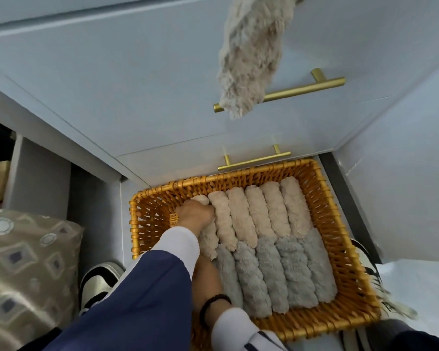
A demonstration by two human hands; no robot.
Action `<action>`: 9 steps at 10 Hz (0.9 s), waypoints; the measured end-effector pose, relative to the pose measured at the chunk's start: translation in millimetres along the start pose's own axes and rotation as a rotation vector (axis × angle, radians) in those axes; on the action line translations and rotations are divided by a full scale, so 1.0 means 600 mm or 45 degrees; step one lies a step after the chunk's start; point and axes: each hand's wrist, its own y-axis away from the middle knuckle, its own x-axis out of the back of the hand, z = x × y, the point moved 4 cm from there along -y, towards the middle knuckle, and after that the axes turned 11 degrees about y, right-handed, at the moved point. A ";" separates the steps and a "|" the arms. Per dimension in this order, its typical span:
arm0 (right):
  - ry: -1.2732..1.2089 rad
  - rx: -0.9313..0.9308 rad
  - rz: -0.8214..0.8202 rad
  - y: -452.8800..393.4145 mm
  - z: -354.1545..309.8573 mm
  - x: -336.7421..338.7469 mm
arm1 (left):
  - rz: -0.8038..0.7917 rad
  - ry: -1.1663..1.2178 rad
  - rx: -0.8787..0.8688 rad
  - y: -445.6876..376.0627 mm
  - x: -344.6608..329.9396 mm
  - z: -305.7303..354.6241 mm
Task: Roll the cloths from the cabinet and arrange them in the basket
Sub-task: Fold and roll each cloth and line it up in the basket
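Note:
An orange wicker basket (347, 252) stands on the floor below the pale blue cabinet drawers (137, 84). Its far row holds several beige cloth rolls (259, 211) and its near row several grey rolls (271, 272), all side by side. My left hand (195, 214) reaches in from the lower left, fingers curled over the far end of the leftmost beige roll (209, 245). My right hand (203, 268) lies by the near end of that roll, mostly hidden under my left sleeve, so its grip is unclear. A loose beige cloth (251, 59) hangs down in front of the upper drawer.
Gold bar handles (302, 89) (254, 162) stick out from the drawers. My shoes (99, 282) (365, 252) flank the basket. A patterned cushion (23, 262) sits at the left. An open strip of basket bottom lies left of the rolls.

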 end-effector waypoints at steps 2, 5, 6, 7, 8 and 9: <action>-0.066 0.021 -0.223 -0.034 -0.021 0.017 | -0.203 -0.097 0.021 -0.007 0.006 0.012; 0.242 0.055 0.023 -0.036 0.007 0.045 | 0.169 -0.089 -0.218 -0.010 0.013 -0.029; 0.411 0.004 0.013 -0.028 0.027 0.032 | 0.242 0.016 -0.272 -0.004 -0.001 -0.040; 0.547 -0.019 -0.118 -0.024 0.042 0.020 | -0.019 0.250 -0.052 -0.011 -0.013 -0.047; 0.753 -0.006 -0.330 -0.025 0.052 0.007 | -0.325 0.206 0.087 -0.003 -0.020 -0.046; 0.878 -0.011 -0.475 -0.025 0.059 -0.006 | -0.273 -0.042 -0.005 0.007 -0.031 -0.042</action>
